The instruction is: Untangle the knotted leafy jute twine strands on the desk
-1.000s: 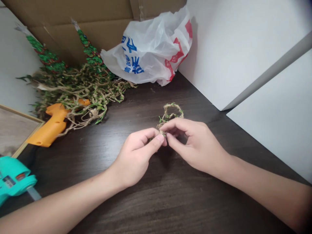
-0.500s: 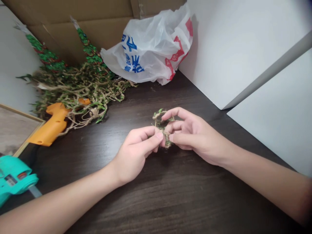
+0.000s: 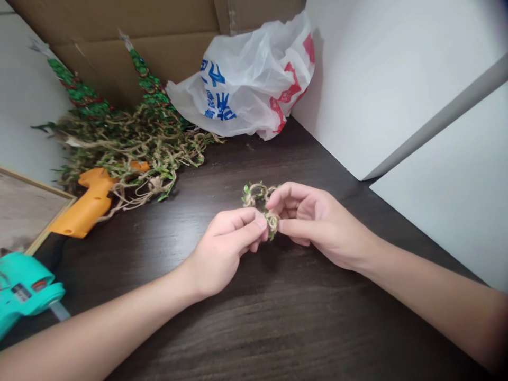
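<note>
Filling most of the view: dark wood-grain worktop (image 3: 254,328), white panels (image 3: 377,69) upright along its right side, brown cardboard (image 3: 138,34) across the back. White plastic bag (image 3: 254,69), blue and red print, slumps crumpled in front of the cardboard. Leafy twine tangle (image 3: 138,140) lies heaped left of the bag; two green tinsel trees (image 3: 79,90) lean left at its back, pale tips up. Framed board (image 3: 27,217) at left edge, cut off.

Right hand (image 3: 323,227): grip half curled, thumb and forefinger apart at the right side of a small leafy twine piece (image 3: 257,192); cannot tell if it holds any. Left hand (image 3: 222,248), just beside it: grip pinched on that same piece, thumb on top. Teal glue gun (image 3: 24,288), lower left, partly out of view, near the left forearm. Orange tool (image 3: 85,209) at the tangle's near edge, close to the framed board. Small piece sits between both hands, mid-worktop: loop beyond the fingers, bunched bit at the fingertips. Smallest: translucent stick (image 3: 59,311) poking from the teal gun.
</note>
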`<state>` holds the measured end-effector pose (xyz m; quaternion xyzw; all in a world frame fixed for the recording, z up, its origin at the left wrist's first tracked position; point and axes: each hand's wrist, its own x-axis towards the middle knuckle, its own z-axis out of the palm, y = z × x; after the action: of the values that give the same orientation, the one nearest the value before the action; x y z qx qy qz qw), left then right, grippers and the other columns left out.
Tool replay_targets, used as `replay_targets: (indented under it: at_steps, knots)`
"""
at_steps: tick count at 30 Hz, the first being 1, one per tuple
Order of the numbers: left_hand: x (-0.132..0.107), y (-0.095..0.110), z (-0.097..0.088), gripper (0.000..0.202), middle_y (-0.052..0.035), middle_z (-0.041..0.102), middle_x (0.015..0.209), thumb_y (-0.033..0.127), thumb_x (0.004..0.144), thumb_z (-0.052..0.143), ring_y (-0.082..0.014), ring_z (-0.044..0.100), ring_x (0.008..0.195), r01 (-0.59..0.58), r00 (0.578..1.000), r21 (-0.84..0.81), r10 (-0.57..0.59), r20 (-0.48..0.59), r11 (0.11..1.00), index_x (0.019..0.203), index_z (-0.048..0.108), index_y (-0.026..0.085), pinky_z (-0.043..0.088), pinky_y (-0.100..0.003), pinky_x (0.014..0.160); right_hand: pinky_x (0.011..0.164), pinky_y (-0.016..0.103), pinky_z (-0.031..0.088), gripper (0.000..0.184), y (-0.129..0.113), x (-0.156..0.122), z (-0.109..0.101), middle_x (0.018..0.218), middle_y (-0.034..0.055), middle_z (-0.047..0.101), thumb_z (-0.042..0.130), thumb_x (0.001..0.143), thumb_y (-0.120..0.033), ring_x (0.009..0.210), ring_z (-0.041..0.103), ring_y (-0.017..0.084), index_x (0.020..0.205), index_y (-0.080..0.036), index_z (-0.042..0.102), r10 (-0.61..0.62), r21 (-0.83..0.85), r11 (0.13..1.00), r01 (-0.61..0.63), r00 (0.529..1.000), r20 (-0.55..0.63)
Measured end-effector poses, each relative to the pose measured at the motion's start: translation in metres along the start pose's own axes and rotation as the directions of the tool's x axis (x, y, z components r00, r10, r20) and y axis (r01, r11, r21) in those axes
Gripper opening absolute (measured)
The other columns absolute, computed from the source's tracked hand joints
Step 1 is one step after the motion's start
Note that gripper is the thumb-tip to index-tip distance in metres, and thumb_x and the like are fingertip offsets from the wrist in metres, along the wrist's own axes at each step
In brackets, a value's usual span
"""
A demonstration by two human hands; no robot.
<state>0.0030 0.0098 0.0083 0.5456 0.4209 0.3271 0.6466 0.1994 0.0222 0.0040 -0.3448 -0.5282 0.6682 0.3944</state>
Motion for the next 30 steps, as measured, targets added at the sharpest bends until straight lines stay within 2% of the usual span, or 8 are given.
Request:
replay_targets:
  at_steps: [3,6,13,16,21,24,27,30]
  knots:
    - [0.000,-0.001,0.000,0.033,0.0019,0.049,0.062,0.034,0.098,0.059,-0.0080,0.036,0.054,-0.003,1.000,0.037,0.003,-0.004,0.999,0.071,0.059,0.015,0.021,-0.024,0.047,0.060,0.025,0.044,0.019,0.000,-0.004,0.001,0.089,-0.0004,0.066,0.069,0.085,-0.004,0.073,0.057,0.011,0.096,-0.019,0.067,-0.216,-0.344,0.916,0.207,0.976,0.012]
    - [-0.001,0.000,0.000,0.032,0.0018,0.049,0.062,0.034,0.096,0.060,-0.0083,0.036,0.055,-0.007,1.000,0.062,0.007,0.000,0.998,0.070,0.059,0.015,0.021,-0.024,0.047,0.061,0.025,0.046,0.028,0.000,-0.008,0.000,0.094,-0.0003,0.064,0.064,0.083,0.003,0.071,0.054,0.010,0.099,-0.020,0.070,-0.407,-0.583,0.714,0.388,0.907,0.105]
    - [0.001,0.000,0.000,0.032,0.0020,0.049,0.060,0.032,0.096,0.059,-0.0082,0.036,0.053,-0.007,1.000,0.069,0.008,-0.017,0.998,0.069,0.059,0.015,0.021,-0.025,0.047,0.065,0.026,0.049,0.022,0.000,-0.003,-0.011,0.099,0.0026,0.064,0.065,0.088,0.000,0.077,0.059,0.012,0.099,-0.019,0.069,-0.497,-0.663,0.515,0.543,0.820,0.284]
    - [0.002,0.001,0.001,0.033,0.0022,0.050,0.060,0.032,0.097,0.059,-0.0077,0.035,0.052,-0.011,1.000,0.072,0.012,-0.011,0.997,0.069,0.060,0.014,0.021,-0.025,0.047,0.065,0.026,0.049,0.018,0.000,-0.003,-0.011,0.094,0.0012,0.064,0.065,0.090,-0.003,0.075,0.058,0.012,0.098,-0.019,0.065,-0.479,-0.665,0.533,0.523,0.835,0.272]
    - [0.002,0.001,0.001,0.033,0.0027,0.050,0.060,0.033,0.095,0.062,-0.0069,0.033,0.050,-0.022,1.000,0.057,0.022,-0.002,0.998,0.069,0.061,0.014,0.021,-0.025,0.048,0.065,0.030,0.051,0.007,0.005,-0.005,-0.007,0.089,-0.0006,0.066,0.059,0.101,-0.017,0.072,0.062,0.014,0.100,-0.022,0.055,-0.273,-0.547,0.775,0.315,0.949,0.160]
    - [0.001,-0.001,0.000,0.032,0.0026,0.051,0.060,0.033,0.095,0.062,-0.0072,0.034,0.051,-0.014,1.000,0.059,0.015,-0.013,0.998,0.070,0.062,0.014,0.022,-0.025,0.048,0.067,0.031,0.054,0.011,0.008,-0.005,-0.006,0.094,0.0002,0.067,0.057,0.103,-0.016,0.076,0.066,0.015,0.111,-0.024,0.056,-0.288,-0.505,0.801,0.321,0.947,0.144]
    - [0.001,-0.001,0.000,0.030,0.0019,0.052,0.062,0.032,0.095,0.061,-0.0081,0.038,0.054,-0.014,1.000,0.066,0.014,-0.006,0.998,0.072,0.063,0.014,0.023,-0.025,0.048,0.075,0.030,0.056,0.029,0.006,-0.004,-0.008,0.105,0.0034,0.066,0.056,0.099,-0.005,0.084,0.067,0.014,0.119,-0.024,0.065,-0.450,-0.604,0.626,0.494,0.861,0.237]
    - [0.001,-0.001,0.000,0.030,0.0015,0.053,0.063,0.032,0.095,0.060,-0.0083,0.039,0.054,-0.017,1.000,0.079,0.017,0.007,0.997,0.072,0.063,0.014,0.023,-0.025,0.048,0.077,0.029,0.056,0.032,0.000,-0.004,-0.011,0.104,0.0059,0.067,0.057,0.094,0.001,0.089,0.067,0.015,0.106,-0.022,0.075,-0.555,-0.666,0.422,0.615,0.756,0.347]
